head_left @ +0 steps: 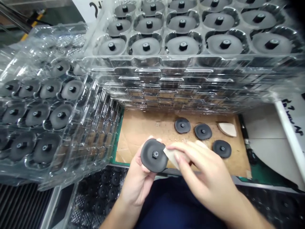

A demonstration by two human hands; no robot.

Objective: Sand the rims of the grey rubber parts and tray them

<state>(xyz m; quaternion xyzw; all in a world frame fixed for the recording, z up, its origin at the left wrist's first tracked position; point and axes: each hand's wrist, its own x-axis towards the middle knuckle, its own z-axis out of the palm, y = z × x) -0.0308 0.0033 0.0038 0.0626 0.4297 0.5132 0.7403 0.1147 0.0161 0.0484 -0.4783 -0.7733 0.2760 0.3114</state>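
My left hand (138, 181) grips a black round disc (153, 156) with a small metal hub in its middle, face up, over the near edge of the bench. My right hand (202, 173) pinches a small pale wedge-shaped piece (171, 156) and presses its tip against the disc's right rim. Three more black discs (182, 125) (203, 131) (221, 148) lie on a brown cardboard sheet (143, 127) just beyond my hands. A second pale wedge (227, 128) rests on the cardboard at the right.
A tall stack of clear plastic trays (190, 79) filled with grey discs stands behind the cardboard. Another tray stack (43, 111) with discs sits at the left. Black parts fill a tray (102, 190) below the bench edge. A white board (290, 127) lies at the right.
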